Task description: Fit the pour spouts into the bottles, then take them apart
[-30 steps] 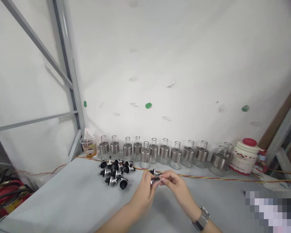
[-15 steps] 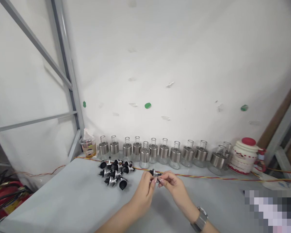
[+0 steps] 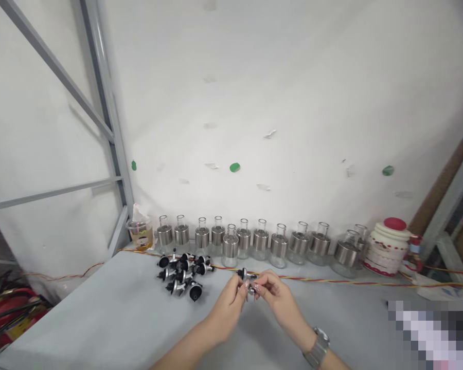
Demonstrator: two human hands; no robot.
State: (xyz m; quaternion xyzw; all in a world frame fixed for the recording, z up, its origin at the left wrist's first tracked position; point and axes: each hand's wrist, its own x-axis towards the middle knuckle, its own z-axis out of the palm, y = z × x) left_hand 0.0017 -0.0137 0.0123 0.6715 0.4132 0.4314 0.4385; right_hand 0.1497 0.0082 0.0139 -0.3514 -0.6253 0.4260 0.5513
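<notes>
My left hand and my right hand meet above the grey table, fingertips pinched together. Between them is a small silver-and-black piece, apparently a bottle pour spout, mostly covered by fingers. Just behind the fingertips shows another black-and-silver pour spout; whether it touches my left hand I cannot tell. To the left lies a pile of pour spouts with black stoppers and silver tops. A row of glass bottles with metal collars and open necks stands along the wall.
A twisted red-and-yellow cord runs across the table in front of the bottles. At the back left stands a plastic cup of amber liquid. A white jar with a red lid stands at the right, beyond a pixelated patch.
Both hands stay nearly in place. The small piece between the fingertips has turned slightly and shows more of its silver surface. Bottles and piled spouts have not moved.
</notes>
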